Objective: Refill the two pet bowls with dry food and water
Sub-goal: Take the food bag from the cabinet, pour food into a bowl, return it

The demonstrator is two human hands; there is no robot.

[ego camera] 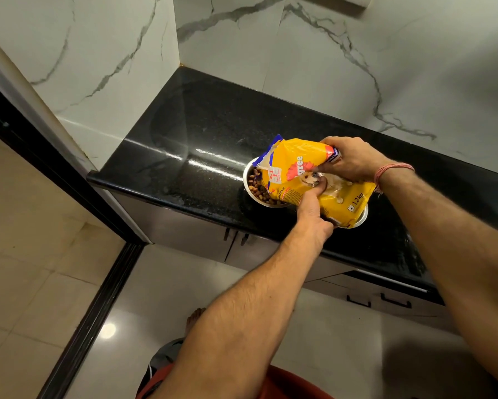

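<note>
Pouring of the dry food is under way, so I judge the task to be in its first half; the left steel bowl [252, 182], a little right of the middle of the frame, already holds a layer of brown kibble [257, 187], while the second steel bowl [362, 218] to its right is almost fully hidden under the bag, and I cannot tell if there is anything inside it; no water and no water container is visible, so the water part seems still to be done. Both bowls stand on the black desk [201, 125], near its front edge.

The yellow food bag [308, 180] is held tilted above the bowls, with its torn open mouth pointing down to the left, just over the kibble. The left hand [314, 208] grips the bag from below and in front, with the thumb pressed on the printed side; the right hand [354, 159] pinches the raised back end of the bag from above, fingers curled on the foil. So the bag lies between the two hands, and the filled bowl is just beside the left hand, toward the left of the frame.
</note>
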